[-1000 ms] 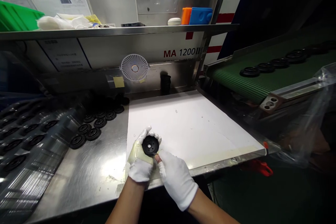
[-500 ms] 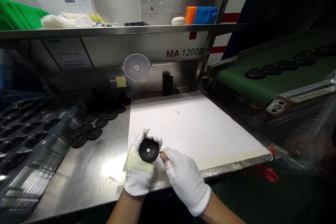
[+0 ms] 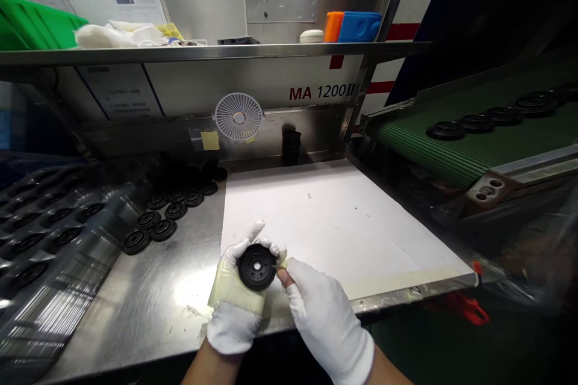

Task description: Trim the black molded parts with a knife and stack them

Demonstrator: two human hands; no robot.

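Observation:
My left hand [image 3: 241, 295], in a white glove with yellow tape round the palm, holds a black wheel-like part [image 3: 257, 266]. The part's round face, with a bright centre hole and a ring of small holes, is turned up toward me. In a white glove with a bare thumb tip, my right hand [image 3: 320, 313] is closed in a pinch. A small thin blade-like tool [image 3: 277, 266] pokes out between its fingers and meets the right rim of the part. Most of that tool is hidden in the glove.
Several black round parts [image 3: 175, 210] lie on the metal table at left, beside clear trays [image 3: 85, 246] of similar parts. A white sheet [image 3: 307, 216] covers the table's middle. A fan [image 3: 238, 117] stands behind. More parts ride a green conveyor [image 3: 419, 147] at right.
Both hands have shifted slightly downward with the part. The left index finger has stretched out more, and the tool stays at the part's right rim.

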